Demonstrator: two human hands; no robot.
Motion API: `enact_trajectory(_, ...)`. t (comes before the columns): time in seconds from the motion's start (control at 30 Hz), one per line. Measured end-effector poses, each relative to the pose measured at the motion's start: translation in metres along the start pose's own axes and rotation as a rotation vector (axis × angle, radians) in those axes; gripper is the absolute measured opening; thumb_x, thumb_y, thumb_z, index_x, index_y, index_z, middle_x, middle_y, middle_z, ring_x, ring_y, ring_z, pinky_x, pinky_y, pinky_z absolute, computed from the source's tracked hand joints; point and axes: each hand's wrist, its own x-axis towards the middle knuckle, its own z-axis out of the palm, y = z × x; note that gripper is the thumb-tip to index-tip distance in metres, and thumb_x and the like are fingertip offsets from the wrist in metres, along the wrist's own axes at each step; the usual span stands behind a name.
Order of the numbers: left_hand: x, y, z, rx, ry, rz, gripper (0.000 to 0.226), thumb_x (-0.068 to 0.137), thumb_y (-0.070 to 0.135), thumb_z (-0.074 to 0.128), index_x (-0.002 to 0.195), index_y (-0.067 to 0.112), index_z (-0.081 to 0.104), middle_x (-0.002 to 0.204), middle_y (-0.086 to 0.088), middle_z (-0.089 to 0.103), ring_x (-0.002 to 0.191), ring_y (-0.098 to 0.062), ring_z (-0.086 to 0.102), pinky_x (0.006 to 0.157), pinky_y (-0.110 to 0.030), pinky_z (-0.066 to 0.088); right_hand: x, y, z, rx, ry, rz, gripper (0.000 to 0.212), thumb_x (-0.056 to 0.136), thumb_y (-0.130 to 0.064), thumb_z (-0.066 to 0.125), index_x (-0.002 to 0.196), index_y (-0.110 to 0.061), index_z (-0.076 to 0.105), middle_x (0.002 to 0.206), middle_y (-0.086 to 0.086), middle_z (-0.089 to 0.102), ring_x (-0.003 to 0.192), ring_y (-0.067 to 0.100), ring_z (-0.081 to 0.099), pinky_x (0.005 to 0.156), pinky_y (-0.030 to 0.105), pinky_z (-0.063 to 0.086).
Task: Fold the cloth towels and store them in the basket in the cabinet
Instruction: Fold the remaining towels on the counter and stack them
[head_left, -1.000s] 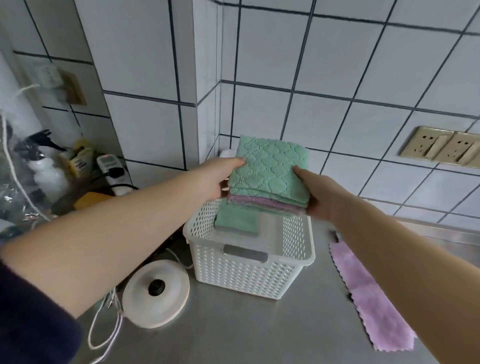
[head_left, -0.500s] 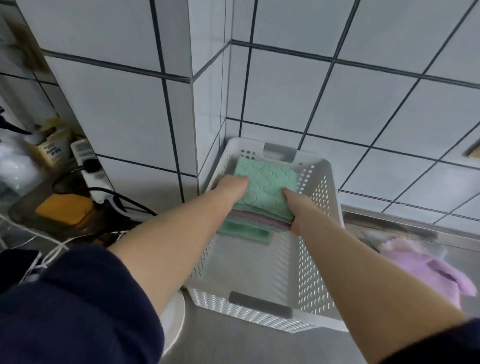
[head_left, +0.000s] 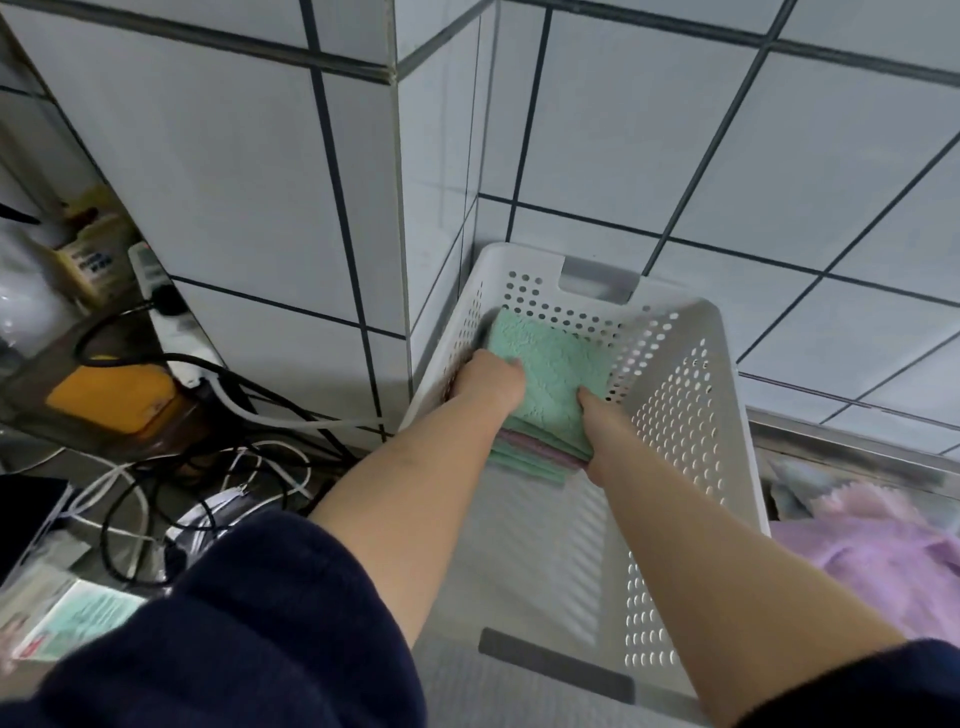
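A stack of folded towels (head_left: 553, 382), green on top with pink and green layers beneath, lies deep inside the white perforated basket (head_left: 691, 415) at its far end. My left hand (head_left: 491, 382) grips the stack's left edge, thumb on top. My right hand (head_left: 597, 431) grips its near right corner, fingers hidden under the cloth. Both forearms reach down into the basket.
The basket sits in a tiled wall corner on a steel counter. A loose pink towel (head_left: 878, 561) lies on the counter to its right. Tangled cables (head_left: 218, 447), a power strip (head_left: 171, 322) and an orange object (head_left: 111, 395) crowd the left side.
The towel stack went from held above the basket down into its far end, with both hands still on it. The view has tilted downward and closer.
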Motion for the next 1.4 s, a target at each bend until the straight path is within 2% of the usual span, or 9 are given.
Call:
enact_trajectory(0.1,0.007,-0.004,0.004,0.026,-0.010,-0.011,0.041,0.098,0.036,0.040,0.118,0.003,0.052,0.112,-0.017,0.064,0.097,-0.030,0.063,0.059,-0.028,0.042,0.002,0.004,0.000,-0.002,-0.007,-0.009,0.050,0.087,-0.045,0.053,0.127,-0.014,0.050,0.123,0.006,0.058,0.110,0.029,0.056,0.099,0.045,0.045)
enact_trajectory(0.23,0.006,-0.007,0.009,0.074,0.001,0.000,0.052,0.098,0.032,0.039,0.139,0.003,0.029,0.132,-0.017,0.050,0.113,-0.032,0.055,0.087,-0.037,0.046,0.006,0.007,-0.002,-0.027,0.002,-0.028,0.051,0.086,-0.047,0.053,0.127,-0.015,0.050,0.122,0.006,0.057,0.109,0.031,0.056,0.098,0.046,0.046)
enact_trajectory(0.3,0.001,-0.008,0.010,0.191,0.088,0.199,0.063,0.098,0.026,0.042,0.148,0.005,0.010,0.149,-0.016,0.029,0.131,-0.032,0.039,0.104,-0.041,0.038,0.008,0.008,-0.002,-0.039,0.017,-0.038,0.047,0.088,-0.045,0.052,0.125,-0.016,0.051,0.120,0.006,0.057,0.109,0.031,0.056,0.098,0.046,0.046)
enact_trajectory(0.4,-0.003,-0.008,0.009,0.426,0.227,0.539,0.061,0.098,0.018,0.040,0.150,0.008,0.008,0.157,-0.012,0.010,0.144,-0.028,0.012,0.116,-0.039,0.019,0.008,0.008,0.001,-0.057,0.000,-0.067,0.037,0.088,-0.046,0.052,0.112,-0.018,0.055,0.116,0.006,0.061,0.102,0.029,0.058,0.096,0.044,0.047)
enact_trajectory(0.53,0.007,-0.012,0.009,0.608,0.175,0.633,0.052,0.099,0.012,0.033,0.149,0.010,0.019,0.159,-0.005,0.012,0.146,-0.022,0.006,0.119,-0.042,0.010,-0.002,0.000,0.004,-0.259,0.097,-0.195,0.051,0.094,-0.040,0.044,0.132,-0.008,0.043,0.129,0.011,0.053,0.105,0.029,0.054,0.092,0.037,0.044)
enact_trajectory(0.63,0.012,-0.018,0.011,0.633,0.137,0.649,0.048,0.101,0.017,0.028,0.149,0.012,0.020,0.159,-0.002,0.010,0.147,-0.018,0.004,0.119,-0.040,0.007,-0.011,-0.006,0.000,-0.574,0.214,-0.603,0.057,0.098,-0.035,0.040,0.148,-0.012,0.023,0.154,0.008,0.027,0.140,0.026,0.028,0.114,0.042,0.026)
enact_trajectory(0.77,0.019,-0.017,0.013,0.644,0.123,0.603,0.051,0.102,0.029,0.024,0.150,0.013,0.017,0.159,-0.003,0.008,0.147,-0.019,0.001,0.119,-0.040,0.006,-0.014,-0.006,0.002,-1.020,0.118,-0.892,0.052,0.099,-0.037,0.035,0.147,-0.019,0.027,0.157,0.004,0.018,0.145,0.021,0.012,0.118,0.044,0.015)
enact_trajectory(0.97,0.026,-0.023,0.018,0.752,0.068,0.554,0.054,0.102,0.029,0.021,0.151,0.010,0.007,0.160,-0.006,-0.001,0.147,-0.021,-0.005,0.119,-0.039,0.003,-0.005,-0.001,0.005,-1.207,0.016,-0.797,0.055,0.099,-0.046,0.023,0.150,-0.024,0.017,0.159,0.000,0.007,0.146,0.017,0.001,0.118,0.047,0.008)
enact_trajectory(1.4,0.036,-0.030,0.030,0.767,0.022,0.493,0.055,0.101,0.023,0.023,0.151,0.009,0.004,0.159,-0.008,-0.001,0.147,-0.022,-0.003,0.119,-0.038,0.003,0.005,0.004,0.008,-1.202,-0.066,-0.700,0.056,0.099,-0.047,0.021,0.150,-0.027,0.011,0.159,-0.005,0.001,0.146,0.014,-0.004,0.117,0.051,0.007)
